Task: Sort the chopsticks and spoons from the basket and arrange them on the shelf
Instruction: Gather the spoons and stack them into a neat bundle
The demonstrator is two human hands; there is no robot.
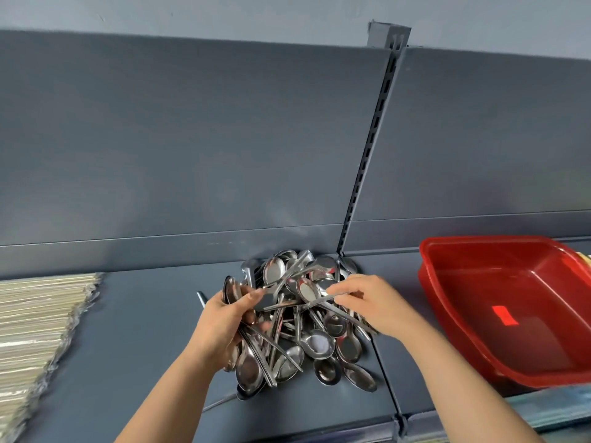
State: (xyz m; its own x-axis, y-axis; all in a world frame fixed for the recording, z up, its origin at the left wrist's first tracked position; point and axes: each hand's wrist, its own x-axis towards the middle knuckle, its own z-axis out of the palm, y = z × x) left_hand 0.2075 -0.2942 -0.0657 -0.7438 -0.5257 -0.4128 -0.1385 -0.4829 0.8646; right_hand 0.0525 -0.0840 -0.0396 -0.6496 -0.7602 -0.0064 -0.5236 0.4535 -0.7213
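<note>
Starting left, chopsticks (pixel 38 330): laid in flat rows at the far left of the shelf (pixel 144 330); light and stiff, likely to roll.
Left hand (pixel 224 321): fingers curled round a bunch of spoons at the heap's left side.
Spoons (pixel 316 340): a loose heap mid-shelf against the back panel. Polished steel, rigid, slick and tangled, so I'd take them by the handles, not the bowls.
Right hand (pixel 374 305): pinching one spoon handle on top of the heap.
Room: the bare shelf between chopsticks and heap looks best for rows; the post (pixel 367 161) stands right behind the heap.
Basket (pixel 444 302): red, near the heap on its right. Its near corner seems to jut over the front edge, so an elbow could tip it.
</note>
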